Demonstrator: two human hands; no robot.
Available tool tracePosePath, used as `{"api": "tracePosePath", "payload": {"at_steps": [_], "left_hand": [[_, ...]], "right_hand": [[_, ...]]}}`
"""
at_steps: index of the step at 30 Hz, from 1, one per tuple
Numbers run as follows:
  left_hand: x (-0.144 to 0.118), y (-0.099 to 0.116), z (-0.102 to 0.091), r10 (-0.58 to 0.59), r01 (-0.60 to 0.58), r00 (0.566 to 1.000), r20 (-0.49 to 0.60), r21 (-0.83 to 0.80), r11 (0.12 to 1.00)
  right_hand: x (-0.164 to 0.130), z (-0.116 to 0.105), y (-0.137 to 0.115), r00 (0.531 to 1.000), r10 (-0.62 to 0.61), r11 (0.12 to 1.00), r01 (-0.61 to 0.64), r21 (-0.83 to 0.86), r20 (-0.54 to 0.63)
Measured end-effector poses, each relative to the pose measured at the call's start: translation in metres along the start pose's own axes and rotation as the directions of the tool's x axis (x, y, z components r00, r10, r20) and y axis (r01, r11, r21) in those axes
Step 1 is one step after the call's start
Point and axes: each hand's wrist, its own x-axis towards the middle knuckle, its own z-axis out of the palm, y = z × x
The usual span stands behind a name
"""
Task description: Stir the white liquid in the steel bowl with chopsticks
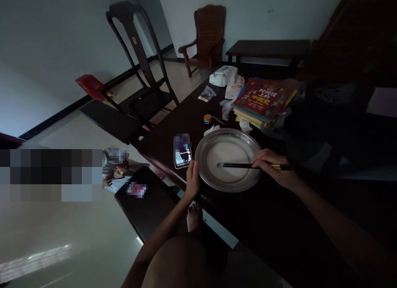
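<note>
A wide metal basin (201,172) holding a whitish liquid (228,151) stands on the dark table. In my right hand (274,166) is a pair of black chopsticks (238,166) with a gold band, lying nearly level across the basin. Their tips dip into the liquid near its middle, beside a small dark speck. My left hand (192,180) is at the basin's left rim, its fingers closed against the edge; part of the grip is hidden. Just beyond that hand lies a lit phone (182,151).
Behind the basin are a small round jar (207,118), crumpled tissue (245,126), plastic bags (234,87) and a stack of books (263,98). A dark bench (145,209) and a chair (142,65) stand left. Another person's hand (107,180) shows near the bench.
</note>
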Motion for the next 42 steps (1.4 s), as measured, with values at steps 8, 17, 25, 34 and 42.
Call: {"api": "tracePosePath", "payload": {"at_steps": [8,17,25,34,42], "left_hand": [[0.000,-0.004,0.000,0.025,-0.025,1.000,-0.008,0.006,1.000],[0.001,-0.009,0.000,0.023,-0.022,1.000,0.002,-0.016,1.000],[0.000,-0.007,0.001,-0.023,0.022,1.000,-0.022,-0.009,1.000],[0.001,-0.011,0.001,-0.039,0.039,0.999,-0.001,-0.011,0.999],[0.001,-0.004,0.002,0.010,-0.010,1.000,0.008,-0.018,1.000]], "right_hand": [[-0.001,0.000,0.001,1.000,0.019,1.000,-0.018,0.014,-0.024],[-0.001,-0.002,0.001,0.998,0.036,0.999,-0.035,0.010,-0.056],[-0.001,-0.001,0.002,0.995,0.033,0.999,-0.035,-0.013,-0.089],[-0.001,0.001,0.003,0.996,0.025,0.999,-0.028,-0.032,-0.091],[0.000,0.001,0.001,0.999,0.018,0.999,-0.019,-0.035,-0.039]]}}
